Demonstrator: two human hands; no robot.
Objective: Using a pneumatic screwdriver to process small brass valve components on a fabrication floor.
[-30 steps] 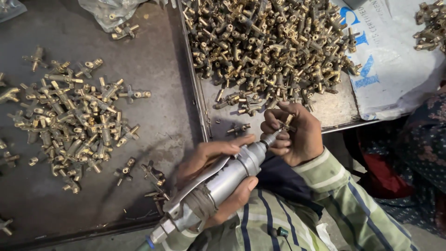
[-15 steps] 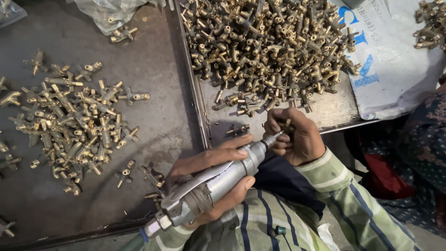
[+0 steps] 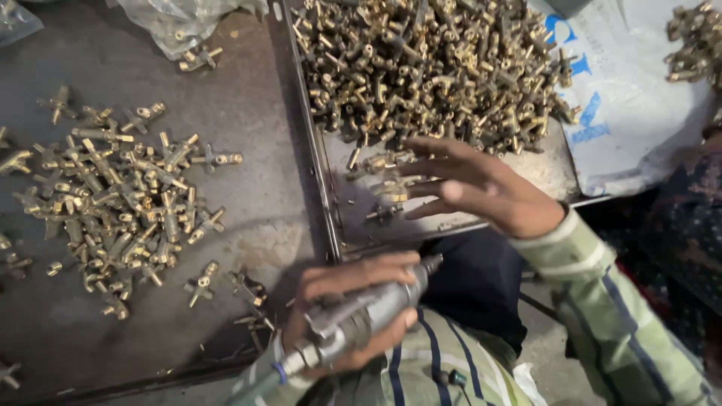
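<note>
Head view looks down on a dark metal worktop (image 3: 248,225) with a shallow steel tray (image 3: 335,225) set along its right side. The left hand (image 3: 353,301) is clamped around a grey pneumatic hand tool (image 3: 361,316), fingers wrapped over the barrel, its nose pointing up and right toward the tray's near edge, a hose fitting trailing off at the lower left. That tool looks rigid and fairly weighty for its size; the ribbed barrel is the natural place to grip it, as the hand does now.

The right hand (image 3: 481,188) hangs over the tray's near part with fingers spread apart and nothing in it, blurred, its fingertips just above a few loose brass fittings (image 3: 383,177). Whether it touches any of them I cannot tell. Behind them a big heap of brass fittings (image 3: 436,68) fills the far part of the tray. These pieces are small, hard and dense, with smooth stems and side branches; singly they should be light, likely a bit slippery, and best pinched across the stem.

A second, flatter spread of brass fittings (image 3: 120,203) lies on the worktop toward its left edge.
</note>
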